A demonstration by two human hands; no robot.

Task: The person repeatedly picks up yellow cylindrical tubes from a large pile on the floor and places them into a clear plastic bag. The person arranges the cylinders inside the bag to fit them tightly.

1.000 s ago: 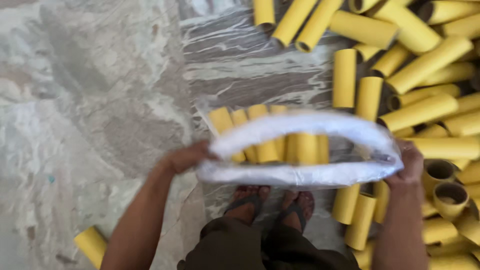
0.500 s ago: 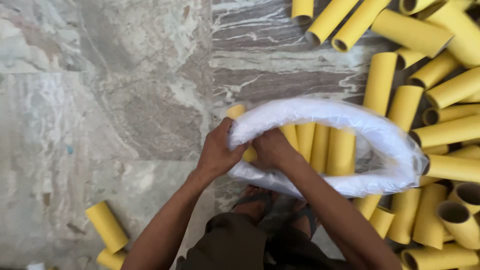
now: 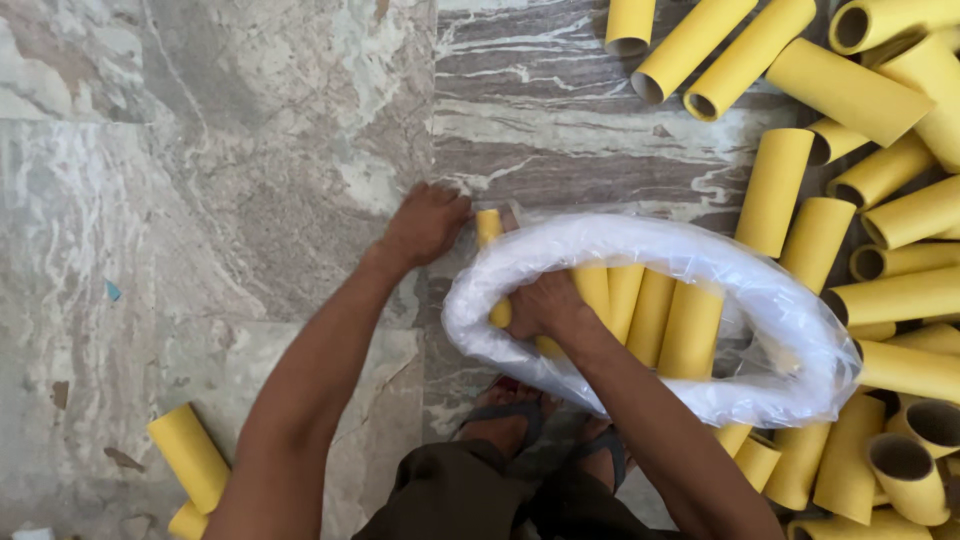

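A see-through plastic bag on the floor

The plastic bag [image 3: 650, 320] is clear and whitish, with its top rolled into a fat ring. It lies open in the middle of the stone floor [image 3: 200, 200]. Yellow tubes [image 3: 660, 310] stand side by side inside it.

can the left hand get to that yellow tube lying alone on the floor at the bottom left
Probably yes. The left hand rests on the floor beside the plastic bag, and only bare marble floor lies between that arm and the lone yellow tube.
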